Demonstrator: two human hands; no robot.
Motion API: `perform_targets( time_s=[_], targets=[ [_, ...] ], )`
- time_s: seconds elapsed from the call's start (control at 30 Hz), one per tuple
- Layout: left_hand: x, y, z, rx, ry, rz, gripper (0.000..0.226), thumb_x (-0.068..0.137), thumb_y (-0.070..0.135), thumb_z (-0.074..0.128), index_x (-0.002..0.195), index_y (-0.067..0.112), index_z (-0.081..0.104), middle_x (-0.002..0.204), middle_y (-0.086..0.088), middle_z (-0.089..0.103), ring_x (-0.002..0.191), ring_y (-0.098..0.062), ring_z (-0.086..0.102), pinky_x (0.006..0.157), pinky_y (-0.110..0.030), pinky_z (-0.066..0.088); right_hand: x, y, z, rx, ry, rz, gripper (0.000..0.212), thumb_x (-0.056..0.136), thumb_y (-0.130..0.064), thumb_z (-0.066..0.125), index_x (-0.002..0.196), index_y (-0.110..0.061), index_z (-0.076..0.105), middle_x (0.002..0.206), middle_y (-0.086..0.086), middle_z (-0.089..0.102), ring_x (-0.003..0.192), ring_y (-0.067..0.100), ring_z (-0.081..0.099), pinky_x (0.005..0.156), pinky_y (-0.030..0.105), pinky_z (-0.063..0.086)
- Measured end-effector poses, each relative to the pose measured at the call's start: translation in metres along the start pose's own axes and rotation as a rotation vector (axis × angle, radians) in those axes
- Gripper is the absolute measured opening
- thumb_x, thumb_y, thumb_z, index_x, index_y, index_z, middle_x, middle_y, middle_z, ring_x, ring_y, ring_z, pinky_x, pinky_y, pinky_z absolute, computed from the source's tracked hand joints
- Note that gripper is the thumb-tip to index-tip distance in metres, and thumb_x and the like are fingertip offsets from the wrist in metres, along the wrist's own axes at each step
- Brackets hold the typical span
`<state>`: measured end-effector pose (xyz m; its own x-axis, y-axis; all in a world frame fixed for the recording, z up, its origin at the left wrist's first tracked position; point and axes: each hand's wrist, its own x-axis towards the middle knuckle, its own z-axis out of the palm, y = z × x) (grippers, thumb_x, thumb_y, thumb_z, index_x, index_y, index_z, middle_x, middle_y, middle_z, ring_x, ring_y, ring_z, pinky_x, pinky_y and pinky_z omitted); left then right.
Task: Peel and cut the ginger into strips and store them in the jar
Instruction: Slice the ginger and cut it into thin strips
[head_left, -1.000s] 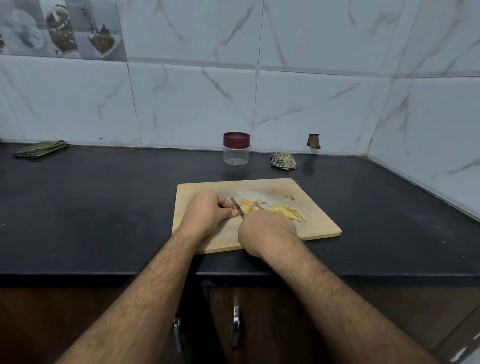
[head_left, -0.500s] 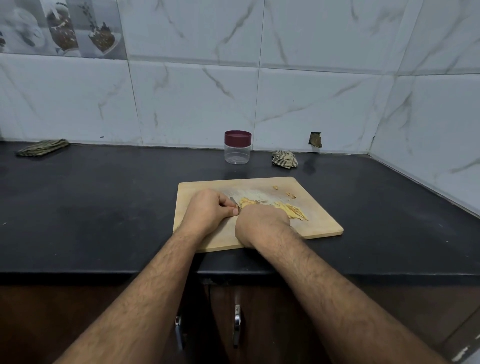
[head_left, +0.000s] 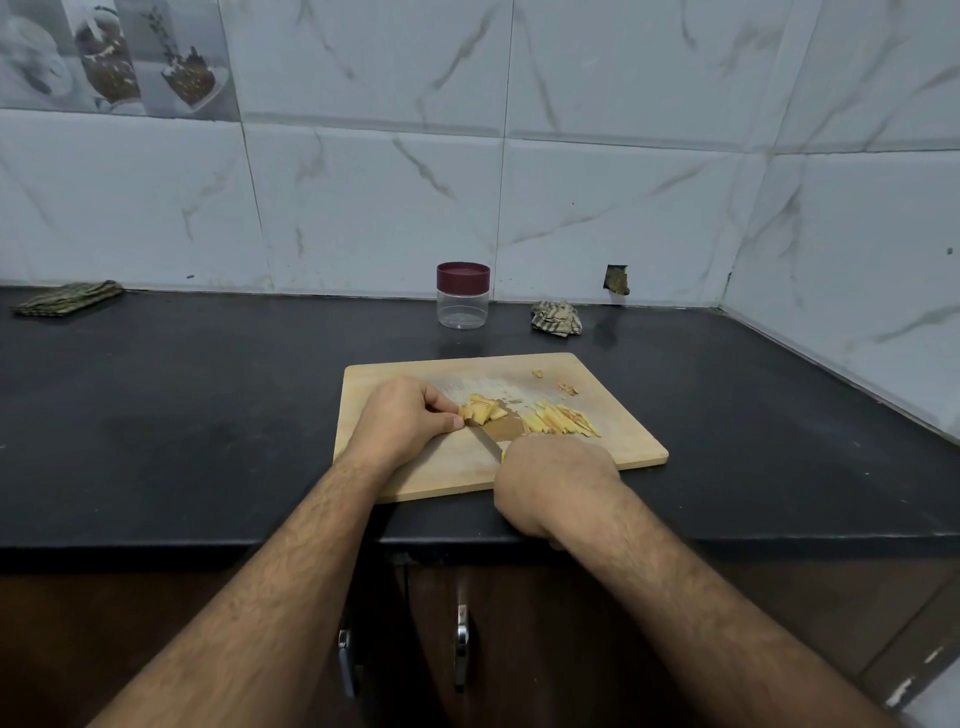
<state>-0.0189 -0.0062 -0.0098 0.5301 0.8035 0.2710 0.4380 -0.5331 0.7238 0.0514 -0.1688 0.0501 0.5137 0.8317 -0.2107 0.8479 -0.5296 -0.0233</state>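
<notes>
Left hand (head_left: 402, 418) curls w/ fingertips pinning the small stack of pale yellow ginger slices (head_left: 483, 410) just at its 3 o'clock; right hand (head_left: 553, 480) is fisted round the knife (head_left: 487, 440) handle, thin blade angling to 11 o'clock, tip by the slices. Cut strips (head_left: 563, 421) lie in a loose fan at 12 o'clock of the right hand, all on the smooth rounded-corner wooden board (head_left: 618, 415). Clear round jar (head_left: 463, 296) w/ maroon lid stands well apart at 12 o'clock on the matte black tabletop (head_left: 208, 395), crumpled striped cloth (head_left: 557, 319) near its 3 o'clock.
</notes>
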Motion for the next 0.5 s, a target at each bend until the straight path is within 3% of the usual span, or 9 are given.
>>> perform_targets(
  time_s=[0.13, 0.3, 0.5],
  targets=[
    [-0.0013, 0.0002, -0.0001, -0.008, 0.002, -0.002, 0.008, 0.078, 0.021, 0.082, 0.086, 0.02, 0.079, 0.087, 0.013, 0.074, 0.082, 0.002, 0.062, 0.071, -0.012, 0.045, -0.0007, 0.0029, -0.0031, 0.073, 0.018, 0.001, 0.031, 0.1, -0.019, 0.041, 0.126, -0.012, 0.057, 0.126, 0.007, 0.06, 0.113, 0.026, 0.057, 0.083, 0.035, 0.041],
    [-0.0027, 0.0015, -0.0009, -0.021, -0.003, -0.008, 0.007, 0.078, 0.021, 0.082, 0.085, 0.022, 0.079, 0.085, 0.012, 0.074, 0.085, -0.005, 0.065, 0.081, -0.025, 0.052, 0.0046, 0.0007, -0.002, 0.121, 0.048, -0.01, 0.033, 0.1, -0.021, 0.039, 0.128, -0.013, 0.056, 0.129, 0.007, 0.058, 0.115, 0.026, 0.055, 0.083, 0.035, 0.04],
    [-0.0025, 0.002, -0.0002, -0.024, 0.007, -0.008, 0.009, 0.077, 0.022, 0.083, 0.084, 0.021, 0.079, 0.084, 0.011, 0.074, 0.084, -0.004, 0.065, 0.078, -0.023, 0.052, 0.0066, 0.0032, -0.0011, 0.182, 0.016, 0.006, 0.031, 0.1, -0.024, 0.039, 0.12, -0.013, 0.059, 0.115, 0.008, 0.064, 0.1, 0.025, 0.06, 0.08, 0.034, 0.044]
  ],
)
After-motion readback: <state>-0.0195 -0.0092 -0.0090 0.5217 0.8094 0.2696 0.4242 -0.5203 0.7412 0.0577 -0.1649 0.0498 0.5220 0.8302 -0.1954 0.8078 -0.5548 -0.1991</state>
